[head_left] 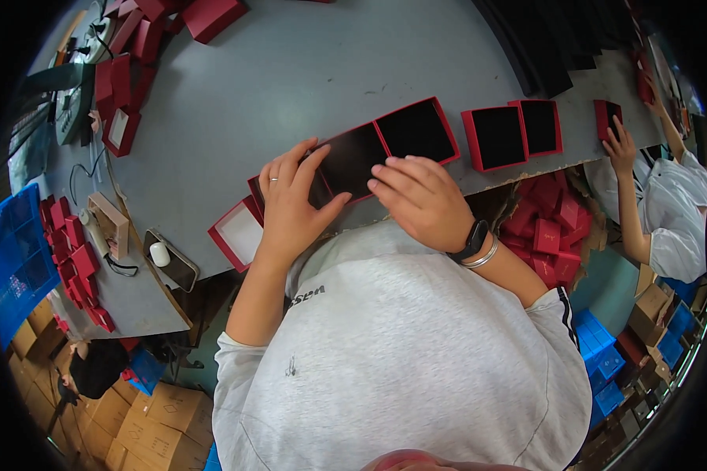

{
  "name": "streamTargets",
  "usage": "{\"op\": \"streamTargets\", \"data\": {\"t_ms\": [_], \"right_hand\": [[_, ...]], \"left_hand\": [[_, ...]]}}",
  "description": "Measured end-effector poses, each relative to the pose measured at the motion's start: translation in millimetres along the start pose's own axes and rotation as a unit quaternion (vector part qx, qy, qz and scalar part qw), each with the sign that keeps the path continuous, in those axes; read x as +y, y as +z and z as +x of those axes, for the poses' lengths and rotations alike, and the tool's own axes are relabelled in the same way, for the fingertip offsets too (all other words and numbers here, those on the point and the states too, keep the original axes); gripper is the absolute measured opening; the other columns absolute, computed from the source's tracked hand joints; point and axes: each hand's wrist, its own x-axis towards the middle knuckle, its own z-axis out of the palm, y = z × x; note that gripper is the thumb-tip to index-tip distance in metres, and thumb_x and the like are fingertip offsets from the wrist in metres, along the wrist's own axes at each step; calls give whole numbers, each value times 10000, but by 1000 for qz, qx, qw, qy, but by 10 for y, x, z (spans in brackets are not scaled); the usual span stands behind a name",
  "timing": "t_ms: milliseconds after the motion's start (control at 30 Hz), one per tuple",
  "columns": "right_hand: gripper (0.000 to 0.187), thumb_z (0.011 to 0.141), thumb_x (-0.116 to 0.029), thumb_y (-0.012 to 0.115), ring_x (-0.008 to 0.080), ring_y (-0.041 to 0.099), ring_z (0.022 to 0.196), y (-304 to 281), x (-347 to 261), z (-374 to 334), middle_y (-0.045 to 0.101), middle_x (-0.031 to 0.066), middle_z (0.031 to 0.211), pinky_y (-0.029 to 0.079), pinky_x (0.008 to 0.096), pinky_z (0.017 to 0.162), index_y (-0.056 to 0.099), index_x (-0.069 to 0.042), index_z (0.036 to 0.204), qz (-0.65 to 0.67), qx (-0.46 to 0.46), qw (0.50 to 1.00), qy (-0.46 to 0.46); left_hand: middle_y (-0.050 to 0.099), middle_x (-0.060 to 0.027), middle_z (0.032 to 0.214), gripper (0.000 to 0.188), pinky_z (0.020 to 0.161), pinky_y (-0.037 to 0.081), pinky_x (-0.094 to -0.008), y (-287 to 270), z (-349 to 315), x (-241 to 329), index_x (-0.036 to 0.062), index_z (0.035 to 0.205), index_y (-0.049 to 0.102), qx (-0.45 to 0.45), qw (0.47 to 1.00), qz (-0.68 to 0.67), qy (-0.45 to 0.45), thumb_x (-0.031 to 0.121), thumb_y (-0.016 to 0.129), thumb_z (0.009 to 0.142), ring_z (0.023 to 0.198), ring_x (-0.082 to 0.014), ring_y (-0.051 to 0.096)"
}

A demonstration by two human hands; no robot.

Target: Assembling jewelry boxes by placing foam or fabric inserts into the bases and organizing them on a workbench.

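Note:
A row of red-walled open boxes lies along the near table edge in front of me. My left hand (292, 195) arches over the row's left part, thumb and fingers apart across a box; its palm hides part of that box. Fingers outstretched, my right hand (424, 202) lies over the near side of a box with a dark, slightly shiny inside (355, 159), touching or just above it. Adjoining this on the right is a box with a matt black inside (415, 130). Beside my left wrist, a red box with a white inside (239, 232) sits at a slant.
Two black-lined red boxes (501, 138) stand to the right. Black strips (526, 47) lie at the back right; red boxes (126, 78) pile up back left. A phone (173, 263) bears a white case. At far right, a co-worker's hand (620, 147) touches a red box.

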Motion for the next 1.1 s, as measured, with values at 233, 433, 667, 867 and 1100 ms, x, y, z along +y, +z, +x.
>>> {"op": "streamTargets", "data": {"t_ms": [233,433,667,867,1100], "right_hand": [[352,864,-99,674,240,562,1312,42,-133,-7,632,74,1355,431,412,1108,690,-57,1212,11,-138,990,-36],[295,837,-102,644,206,615,1158,22,-98,-98,674,55,1163,448,409,1087,690,-47,1123,11,-71,997,-13],[222,807,-93,732,203,583,1106,33,-82,-61,647,23,1074,376,453,1137,699,-103,1026,-40,-87,995,29],[157,838,-109,653,185,575,1093,-137,117,-142,627,-2,1008,373,430,1134,676,-129,991,-95,-71,991,68],[224,821,-102,709,242,586,1096,-494,656,-500,644,37,1071,411,459,1095,682,-103,1043,-149,-51,978,133]], "left_hand": [[549,-78,1416,672,1101,297,-435,34,35,39,106,1317,614,3,999,43,-6,273,854,712,1288,-262,505],[540,-98,1422,735,1122,290,-454,12,-12,16,88,1338,587,24,1000,11,4,315,878,703,1302,-284,500],[510,-105,1450,949,1189,194,-533,-13,-35,56,93,1417,512,69,997,-1,33,517,891,657,1383,-305,443],[488,-106,1472,1006,1206,138,-541,-332,-225,62,109,1421,524,40,993,103,27,585,887,613,1419,-307,413],[466,-115,1505,1008,1196,184,-558,-321,-398,-69,126,1469,488,-16,986,154,-59,428,923,612,1412,-313,417]]}}
